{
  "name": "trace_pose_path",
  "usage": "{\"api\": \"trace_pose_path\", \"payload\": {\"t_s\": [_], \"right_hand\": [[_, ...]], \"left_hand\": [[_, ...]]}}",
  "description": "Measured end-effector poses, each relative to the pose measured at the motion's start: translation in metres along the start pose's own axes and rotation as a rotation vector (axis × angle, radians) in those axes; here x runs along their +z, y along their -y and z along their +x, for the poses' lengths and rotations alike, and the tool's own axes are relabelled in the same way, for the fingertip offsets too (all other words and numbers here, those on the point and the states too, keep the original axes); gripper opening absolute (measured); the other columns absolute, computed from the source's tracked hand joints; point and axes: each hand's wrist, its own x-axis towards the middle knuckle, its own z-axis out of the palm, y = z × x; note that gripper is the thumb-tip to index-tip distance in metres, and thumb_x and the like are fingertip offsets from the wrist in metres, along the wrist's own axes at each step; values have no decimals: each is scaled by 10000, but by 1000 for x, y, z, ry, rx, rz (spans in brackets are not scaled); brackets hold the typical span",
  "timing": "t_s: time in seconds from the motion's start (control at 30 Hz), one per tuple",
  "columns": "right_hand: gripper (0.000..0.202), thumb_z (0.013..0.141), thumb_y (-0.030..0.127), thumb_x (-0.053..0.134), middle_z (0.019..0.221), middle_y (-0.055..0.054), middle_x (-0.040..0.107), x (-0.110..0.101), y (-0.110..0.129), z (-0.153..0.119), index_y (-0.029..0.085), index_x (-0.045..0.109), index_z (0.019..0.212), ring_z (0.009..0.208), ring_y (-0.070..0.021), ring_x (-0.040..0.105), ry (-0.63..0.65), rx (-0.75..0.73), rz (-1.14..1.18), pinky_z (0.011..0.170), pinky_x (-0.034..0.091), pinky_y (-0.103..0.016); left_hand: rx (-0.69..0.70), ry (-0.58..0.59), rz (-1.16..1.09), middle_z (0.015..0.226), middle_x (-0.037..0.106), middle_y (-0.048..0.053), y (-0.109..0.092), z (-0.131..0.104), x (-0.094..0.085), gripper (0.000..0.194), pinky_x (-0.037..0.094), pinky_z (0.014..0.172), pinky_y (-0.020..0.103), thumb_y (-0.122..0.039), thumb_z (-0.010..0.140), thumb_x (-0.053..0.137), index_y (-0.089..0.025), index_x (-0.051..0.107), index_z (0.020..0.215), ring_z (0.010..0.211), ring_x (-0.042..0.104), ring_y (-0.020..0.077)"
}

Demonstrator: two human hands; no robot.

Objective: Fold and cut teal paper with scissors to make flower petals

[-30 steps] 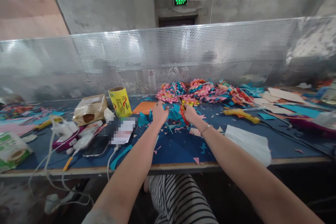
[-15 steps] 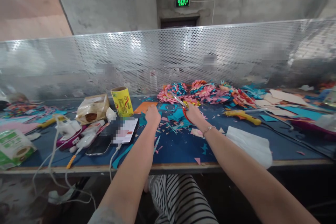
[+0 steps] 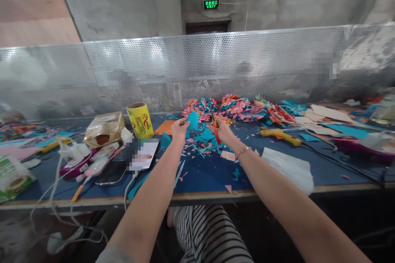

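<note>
Between the fingertips of my left hand (image 3: 179, 128) is a small blue paper piece (image 3: 193, 120), raised above the table. My right hand (image 3: 222, 132) is closed round the red handles of a pair of scissors (image 3: 215, 126), whose blades point up and away from me. A gap separates the scissors from the held paper. Below both hands lie scattered blue paper scraps (image 3: 205, 136). Pink, blue and orange cut-paper bundles (image 3: 234, 107) are heaped just beyond them. An orange sheet (image 3: 164, 127) lies left of my left hand.
To the left are a yellow tube (image 3: 140, 121), a paper bag (image 3: 105, 128), a phone (image 3: 144, 155) and tangled white cables (image 3: 57, 172). On the right are a yellow-handled glue gun (image 3: 280, 135) and a white sheet (image 3: 288, 168). A perforated metal panel (image 3: 197, 61) stands behind the table.
The blue paper piece has come up into view in my left hand. The scissors in my right hand have turned from pointing up-left to nearly straight away. The view has shifted slightly.
</note>
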Motion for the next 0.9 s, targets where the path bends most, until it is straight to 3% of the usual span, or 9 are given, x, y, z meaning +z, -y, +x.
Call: {"api": "trace_pose_path", "payload": {"t_s": [0.13,0.3,0.4,0.57,0.9], "right_hand": [[374,564,400,723,633,31,533,4,3,-4,199,463,740,575,-115,521,37,76,104,556,476,-267],[397,561,459,703,597,58,485,7,10,-9,196,466,742,562,-102,492,86,-3,113,541,460,-248],[383,587,485,676,569,61,453,9,13,-11,198,465,731,561,-101,467,70,-22,115,525,437,-236],[375,598,476,667,596,60,441,9,19,-16,200,437,705,564,-95,452,88,-25,195,536,422,-240],[412,537,438,707,616,63,469,1,21,-12,200,435,734,573,-104,503,37,82,278,539,439,-252]], "left_hand": [[-49,106,-151,620,591,-8,-6,-15,10,201,424,586,250,-140,514,704,-144,626,700,576,527,107],[56,347,-60,499,493,-58,-9,-32,20,197,362,521,204,-162,473,723,-148,549,564,492,449,61],[10,472,-117,515,505,-51,-4,-37,23,194,365,532,202,-175,500,706,-149,527,569,504,465,62],[-183,478,-215,535,514,-36,-3,-38,22,277,419,585,237,-208,453,737,-149,482,543,555,520,87],[-252,509,-368,535,474,-51,-15,-40,18,360,453,626,271,-185,432,761,-152,412,514,587,520,87]]}}
